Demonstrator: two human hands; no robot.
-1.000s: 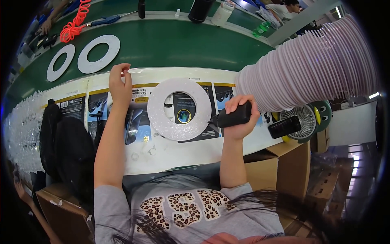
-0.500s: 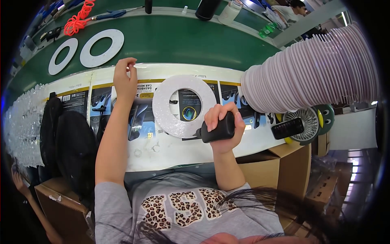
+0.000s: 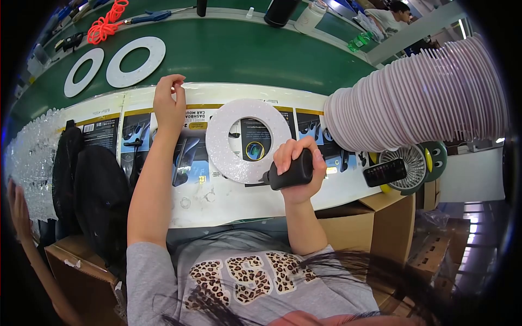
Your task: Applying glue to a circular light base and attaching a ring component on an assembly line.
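A coiled red air hose leads to a blue air gun at the upper left. Farther right are a black bottle, a white jar and a green plastic bottle. On the right side, a dark smartphone is in front of a small round fan, near an open cardboard box. Black fabric lies beside clear plastic at far left.

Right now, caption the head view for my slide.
Right hand gripping a black tool by a white ring, with two more rings on the green table.
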